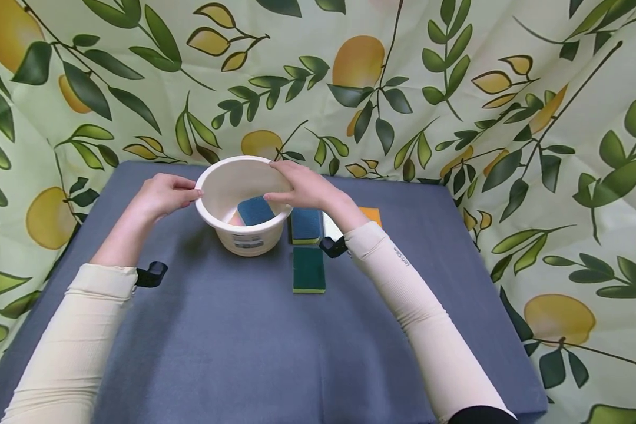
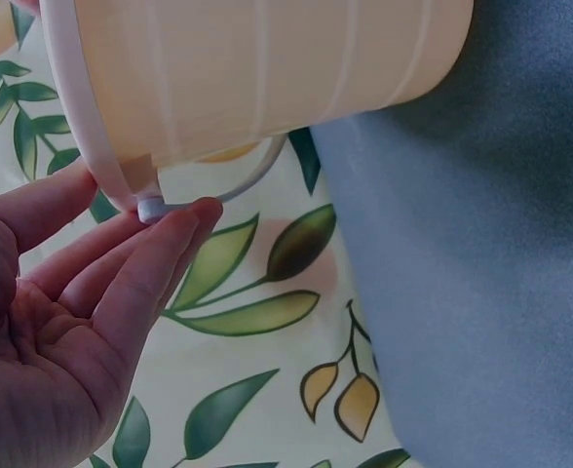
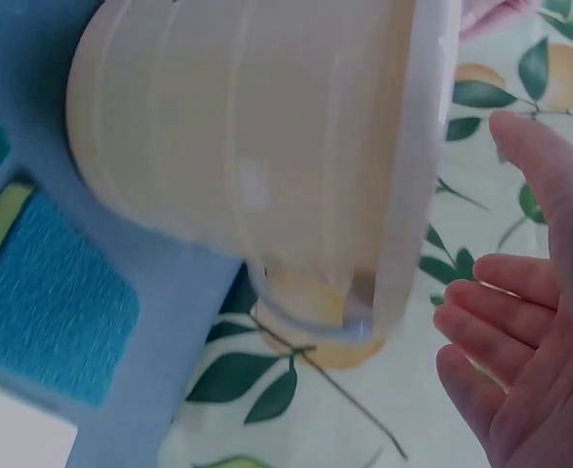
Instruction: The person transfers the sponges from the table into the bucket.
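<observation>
A cream plastic bucket (image 1: pixel 270 238) stands near the table's far edge, its mouth facing up. Inside it lies a blue sponge (image 1: pixel 255 211) beside a bit of something pink (image 1: pixel 236 220). My left hand (image 1: pixel 164 194) pinches the bucket's rim at the left, fingertips by the pale wire handle (image 2: pixel 252 182) in the left wrist view. At the right side my right hand (image 1: pixel 307 187) hovers by the rim with fingers spread; the right wrist view shows a gap between its relaxed fingers (image 3: pixel 486 317) and the bucket wall (image 3: pixel 296 127).
Right of the bucket are a blue sponge (image 1: pixel 305 225), a green sponge (image 1: pixel 308 271) nearer the front, a white flat piece (image 1: pixel 331 228) and an orange piece (image 1: pixel 372 216), partly behind the right wrist. A leaf-patterned cloth (image 1: pixel 297 35) hangs behind the grey-blue table (image 1: pixel 233 347).
</observation>
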Tool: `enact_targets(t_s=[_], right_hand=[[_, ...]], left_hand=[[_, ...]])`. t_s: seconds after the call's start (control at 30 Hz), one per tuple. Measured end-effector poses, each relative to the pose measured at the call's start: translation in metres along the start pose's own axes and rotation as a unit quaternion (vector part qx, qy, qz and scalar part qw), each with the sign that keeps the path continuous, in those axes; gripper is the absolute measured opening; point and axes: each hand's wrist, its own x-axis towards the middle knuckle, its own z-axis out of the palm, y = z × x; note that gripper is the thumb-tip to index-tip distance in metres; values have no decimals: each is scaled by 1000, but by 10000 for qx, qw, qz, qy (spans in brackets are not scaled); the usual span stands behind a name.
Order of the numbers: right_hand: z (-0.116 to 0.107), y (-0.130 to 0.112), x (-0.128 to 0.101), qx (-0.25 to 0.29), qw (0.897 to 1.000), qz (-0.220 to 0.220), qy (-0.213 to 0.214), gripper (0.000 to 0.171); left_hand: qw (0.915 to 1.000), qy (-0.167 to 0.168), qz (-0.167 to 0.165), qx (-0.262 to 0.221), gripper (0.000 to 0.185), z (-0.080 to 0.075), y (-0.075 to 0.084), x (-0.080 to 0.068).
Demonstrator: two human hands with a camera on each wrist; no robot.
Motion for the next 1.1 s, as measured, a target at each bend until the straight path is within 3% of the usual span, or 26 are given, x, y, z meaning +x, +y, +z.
enact_targets(t_s=[0.13,0.47,0.77,1.1], right_hand=[[-4,12,-22,57,9997,101,207,77],[0,32,-73,344,9980,504,173,80],[31,50,-103,526,9977,421,3,80],[69,65,-120,843,9944,588,-261,97]], left_hand=[[10000,0,8,14,56,-1,-1,-1],[10000,89,23,24,58,-4,-6,-2],[9999,107,88,-7,59,-4,-6,-1],[9999,64,118,-65,58,1,-2,1]])
